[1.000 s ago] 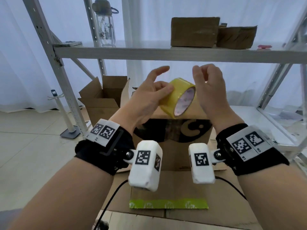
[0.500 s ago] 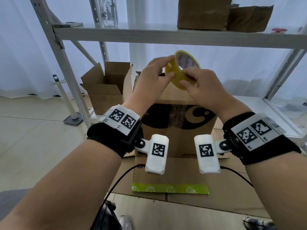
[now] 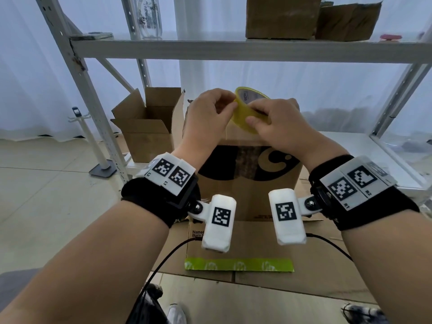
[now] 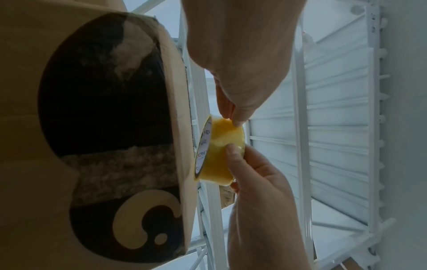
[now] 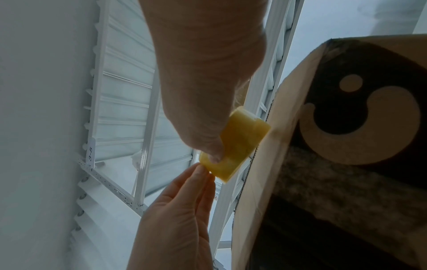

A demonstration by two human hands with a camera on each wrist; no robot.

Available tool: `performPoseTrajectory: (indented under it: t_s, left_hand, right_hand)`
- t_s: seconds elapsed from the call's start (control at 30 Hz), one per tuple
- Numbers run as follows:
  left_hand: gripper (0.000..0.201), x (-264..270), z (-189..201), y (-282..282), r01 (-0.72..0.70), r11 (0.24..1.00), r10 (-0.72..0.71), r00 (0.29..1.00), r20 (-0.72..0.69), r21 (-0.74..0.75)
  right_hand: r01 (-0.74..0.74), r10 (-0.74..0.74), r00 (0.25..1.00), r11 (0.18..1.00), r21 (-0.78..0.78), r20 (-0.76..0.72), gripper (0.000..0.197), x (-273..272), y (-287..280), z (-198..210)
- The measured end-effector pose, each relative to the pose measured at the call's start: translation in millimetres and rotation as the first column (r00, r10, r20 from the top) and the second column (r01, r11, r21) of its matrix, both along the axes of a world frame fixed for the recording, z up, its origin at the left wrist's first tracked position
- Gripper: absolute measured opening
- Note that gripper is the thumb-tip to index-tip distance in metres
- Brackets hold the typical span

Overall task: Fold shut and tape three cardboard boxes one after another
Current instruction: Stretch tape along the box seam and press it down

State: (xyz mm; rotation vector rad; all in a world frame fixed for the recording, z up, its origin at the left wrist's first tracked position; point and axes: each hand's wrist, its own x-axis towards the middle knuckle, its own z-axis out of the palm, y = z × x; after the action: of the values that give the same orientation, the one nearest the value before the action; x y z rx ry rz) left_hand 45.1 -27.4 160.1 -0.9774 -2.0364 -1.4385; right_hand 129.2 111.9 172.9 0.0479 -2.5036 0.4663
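Observation:
A yellow tape roll (image 3: 247, 111) hangs just above the top of a brown cardboard box (image 3: 247, 183) with black print. My right hand (image 3: 254, 118) grips the roll, thumb on its outer face. My left hand (image 3: 230, 106) pinches at the roll's left edge with its fingertips. In the left wrist view the tape roll (image 4: 219, 151) sits beside the box (image 4: 104, 127), with my left hand (image 4: 231, 117) above it and my right hand (image 4: 233, 151) below. The right wrist view shows my right hand (image 5: 215, 155) on the tape roll (image 5: 238, 144), my left hand (image 5: 201, 173) touching its corner, and the box (image 5: 346, 164) to the right.
An open cardboard box (image 3: 145, 129) stands behind a rack post at the left. The metal shelf (image 3: 233, 49) overhead carries two boxes (image 3: 280, 17) and a bottle (image 3: 147, 17). Flattened cardboard with a green tape strip (image 3: 238, 264) lies on the floor. A white stand (image 3: 102, 169) is left.
A second ago only my left hand held the roll. My right hand has since taken hold of it, the roll has turned, and my left fingers have shifted to its edge.

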Motion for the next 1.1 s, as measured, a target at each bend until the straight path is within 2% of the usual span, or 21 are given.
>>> performPoseTrajectory:
  t_s: [0.17, 0.37, 0.7, 0.8, 0.87, 0.97, 1.03, 1.1]
  left_hand:
    - [0.015, -2, 1, -4, -0.007, 0.999, 0.008, 0.999, 0.043, -0.032]
    - [0.015, 0, 4, -4, -0.09, 0.979, 0.086, 0.996, -0.03, -0.184]
    - [0.004, -7, -7, -6, -0.045, 0.978, 0.037, 0.998, -0.045, -0.205]
    - [0.004, -6, -10, -6, -0.015, 0.983, 0.017, 1.0, 0.012, -0.186]
    - [0.001, -7, -8, -7, 0.051, 0.995, -0.04, 0.991, 0.13, -0.084]
    - [0.025, -7, -6, -8, 0.163, 0.986, -0.169, 0.932, 0.321, 0.045]
    - [0.033, -7, -7, -7, 0.179, 0.984, -0.174, 0.934, 0.312, 0.015]
    - [0.027, -5, -7, -6, 0.155, 0.988, -0.15, 0.952, 0.267, 0.002]
  right_hand:
    - [-0.001, -0.001, 0.999, 0.999, 0.041, 0.034, 0.02, 3, -3, 4]
    - [0.027, -0.039, 0.996, 0.99, 0.137, 0.083, 0.019, 5, -5, 5]
    - [-0.071, 0.067, 0.997, 0.993, 0.093, 0.047, 0.023, 6, -8, 8]
    - [-0.036, 0.032, 0.998, 0.996, 0.084, 0.054, 0.023, 2, -5, 5]
    - [-0.013, 0.009, 0.999, 0.997, 0.075, 0.054, 0.024, 2, -2, 5]
    - [0.019, -0.02, 0.999, 0.999, 0.04, 0.05, 0.024, 4, 0, 7]
    - [0.026, -0.029, 0.998, 0.998, 0.056, 0.051, 0.025, 4, -2, 8]
    - [0.03, -0.034, 0.998, 0.996, 0.081, 0.049, 0.026, 4, -5, 8]
